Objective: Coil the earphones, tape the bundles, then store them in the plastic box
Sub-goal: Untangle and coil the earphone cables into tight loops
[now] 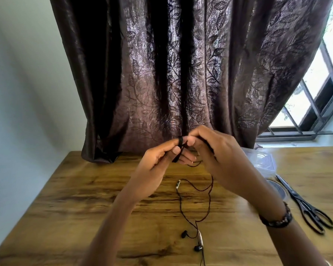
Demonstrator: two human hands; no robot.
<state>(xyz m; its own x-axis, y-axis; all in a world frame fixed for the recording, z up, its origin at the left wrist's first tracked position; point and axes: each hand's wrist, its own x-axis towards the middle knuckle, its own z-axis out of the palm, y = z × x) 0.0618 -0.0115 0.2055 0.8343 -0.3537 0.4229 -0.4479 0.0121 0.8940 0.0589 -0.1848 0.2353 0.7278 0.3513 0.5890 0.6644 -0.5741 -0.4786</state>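
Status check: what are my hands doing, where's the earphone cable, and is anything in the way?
Both hands, left hand and right hand, pinching the earphone cable above the table. Earbuds loose below. Scissors off right; path clear.

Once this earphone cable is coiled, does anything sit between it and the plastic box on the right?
Nothing visible blocks the way. The earphone cable trails from both hands over bare table, and the plastic box lies beyond the right hand. The scissors and tape roll lie nearer the camera, beside that path.

daylight from window point(315, 77) at right (overexposed) | curtain point(171, 73) dim | wide-angle edges bent | slightly soft
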